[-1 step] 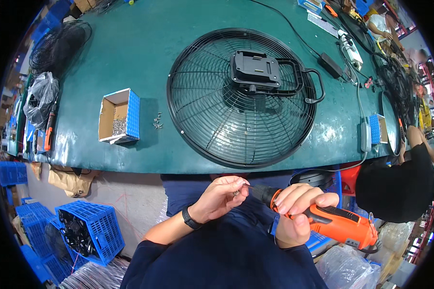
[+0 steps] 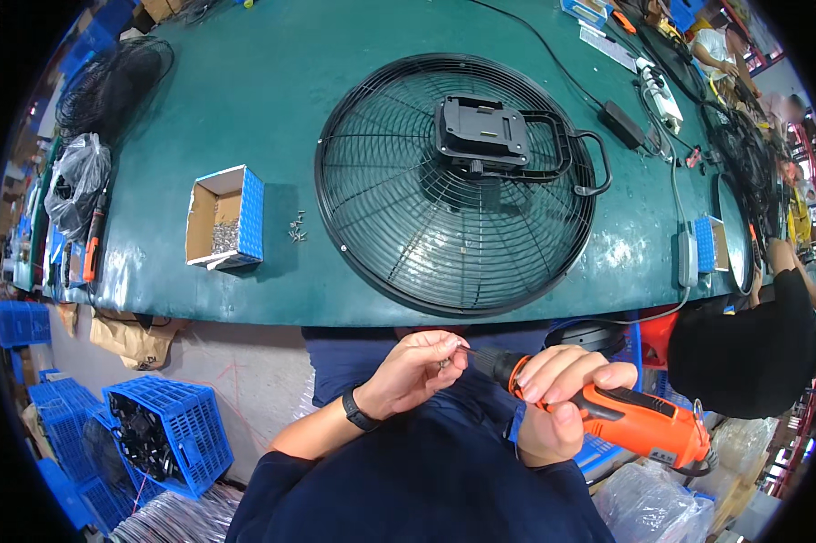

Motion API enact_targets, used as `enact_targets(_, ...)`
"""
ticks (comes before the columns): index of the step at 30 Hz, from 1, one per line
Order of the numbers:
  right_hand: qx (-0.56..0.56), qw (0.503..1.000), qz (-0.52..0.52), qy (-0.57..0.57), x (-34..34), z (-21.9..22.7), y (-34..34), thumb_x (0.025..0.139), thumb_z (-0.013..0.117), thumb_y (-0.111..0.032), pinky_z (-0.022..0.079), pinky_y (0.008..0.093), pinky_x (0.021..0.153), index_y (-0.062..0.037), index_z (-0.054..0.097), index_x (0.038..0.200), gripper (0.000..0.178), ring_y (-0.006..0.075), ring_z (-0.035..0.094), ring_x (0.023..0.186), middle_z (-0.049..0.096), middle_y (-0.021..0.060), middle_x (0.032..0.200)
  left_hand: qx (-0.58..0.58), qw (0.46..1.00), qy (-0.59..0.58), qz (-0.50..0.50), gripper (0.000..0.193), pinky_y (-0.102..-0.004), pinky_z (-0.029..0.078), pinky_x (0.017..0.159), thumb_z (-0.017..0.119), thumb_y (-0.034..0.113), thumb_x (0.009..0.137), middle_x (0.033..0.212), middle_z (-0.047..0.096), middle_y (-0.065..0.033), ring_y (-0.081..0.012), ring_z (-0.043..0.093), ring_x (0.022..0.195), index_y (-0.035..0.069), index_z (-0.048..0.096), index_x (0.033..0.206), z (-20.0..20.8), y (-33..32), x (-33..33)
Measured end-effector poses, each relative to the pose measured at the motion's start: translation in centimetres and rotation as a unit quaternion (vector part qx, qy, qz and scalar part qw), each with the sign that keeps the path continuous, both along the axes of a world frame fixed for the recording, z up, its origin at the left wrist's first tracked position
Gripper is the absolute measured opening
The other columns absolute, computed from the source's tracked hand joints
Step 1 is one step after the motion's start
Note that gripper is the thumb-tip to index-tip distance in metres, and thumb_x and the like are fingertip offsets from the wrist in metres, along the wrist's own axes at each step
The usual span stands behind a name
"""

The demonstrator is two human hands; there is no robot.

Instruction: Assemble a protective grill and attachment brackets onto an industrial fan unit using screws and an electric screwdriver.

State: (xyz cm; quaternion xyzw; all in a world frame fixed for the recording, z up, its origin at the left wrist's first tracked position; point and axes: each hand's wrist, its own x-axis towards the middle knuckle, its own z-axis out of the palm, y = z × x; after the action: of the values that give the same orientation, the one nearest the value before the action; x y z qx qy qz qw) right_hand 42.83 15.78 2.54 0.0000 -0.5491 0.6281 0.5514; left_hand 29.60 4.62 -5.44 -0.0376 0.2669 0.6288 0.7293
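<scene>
Held in front of my body, just off the table's near edge, an orange and black electric screwdriver (image 2: pixel 639 421) lies almost level, its bit pointing left. My right hand (image 2: pixel 562 398) is wrapped round its front part, behind the black chuck. My left hand (image 2: pixel 422 366) is closed in a pinch at the bit's tip, with small metal screws (image 2: pixel 445 363) partly hidden among the fingers. Above the hands, on the green table (image 2: pixel 245 100), rests a round black fan (image 2: pixel 453 244) with a wire guard, a black box-shaped housing (image 2: pixel 482 133) and a handle.
Left of the fan are a blue cardboard box (image 2: pixel 251 217) of screws and a few loose screws (image 2: pixel 297 226). A power strip (image 2: pixel 663 98), an adapter (image 2: pixel 620 123) and cables lie right. Blue crates (image 2: pixel 195 439) stand lower left. A person in black (image 2: pixel 743 348) is close by on the right.
</scene>
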Motion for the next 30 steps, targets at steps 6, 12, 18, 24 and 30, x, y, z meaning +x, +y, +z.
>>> enact_targets(6, -0.016, 1.000, -0.016, 0.000, -0.5, 0.2, -0.4, 0.079, 0.060, 0.001, 0.054, 0.0385, 0.057, -0.0049, 0.040, 0.113, 0.040, 0.0239, 0.061, 0.060, 0.056, 0.0095, 0.072, 0.024, 1.000, -0.010, 0.009, 0.020, -0.0187, 0.032, 0.048, 0.052, 0.018, 0.096, 0.079, 0.057, -0.0040, -0.0069, 0.044, 0.060, 0.002, 0.061, 0.100, -0.4, -0.3, -0.1)
enact_targets(12, -0.005, 1.000, -0.014, 0.001, -0.6, -0.1, -0.4, 0.078, 0.060, 0.002, 0.054, 0.0388, 0.058, -0.0042, 0.040, 0.114, 0.042, 0.0242, 0.060, 0.060, 0.057, 0.0106, 0.074, 0.029, 1.000, -0.009, 0.009, 0.020, -0.0186, 0.032, 0.049, 0.050, 0.018, 0.097, 0.079, 0.057, -0.0037, -0.0069, 0.044, 0.061, 0.002, 0.061, 0.101, -0.4, -0.3, -0.1)
enact_targets(18, 0.043, 0.998, -0.031, -0.015, -0.4, -0.6, -0.6, 0.076, 0.060, 0.004, 0.054, 0.0395, 0.058, -0.0035, 0.039, 0.115, 0.045, 0.0248, 0.061, 0.061, 0.056, 0.0118, 0.075, 0.041, 0.999, -0.018, 0.031, 0.019, -0.0188, 0.035, 0.051, 0.050, 0.015, 0.097, 0.084, 0.059, -0.0046, -0.0075, 0.047, 0.066, 0.000, 0.060, 0.102, -0.6, 0.2, 0.2)
enact_targets(24, 0.101, 0.993, -0.058, -0.022, -0.8, -1.4, -0.5, 0.075, 0.060, 0.003, 0.055, 0.0400, 0.059, -0.0040, 0.038, 0.115, 0.047, 0.0250, 0.061, 0.060, 0.056, 0.0119, 0.075, 0.042, 0.997, -0.041, 0.046, 0.021, -0.0199, 0.036, 0.052, 0.047, 0.014, 0.098, 0.080, 0.053, -0.0023, -0.0086, 0.045, 0.066, -0.001, 0.057, 0.107, -0.9, 1.5, 0.7)
enact_targets(30, 0.150, 0.986, -0.049, -0.058, -1.4, -1.5, 0.1, 0.072, 0.060, 0.009, 0.056, 0.0423, 0.063, -0.0040, 0.038, 0.115, 0.049, 0.0252, 0.063, 0.063, 0.058, 0.0122, 0.076, 0.019, 0.996, -0.077, 0.049, 0.020, -0.0203, 0.037, 0.053, 0.045, 0.017, 0.099, 0.078, 0.051, -0.0016, -0.0091, 0.046, 0.066, 0.001, 0.057, 0.102, -1.6, 2.4, 1.2)
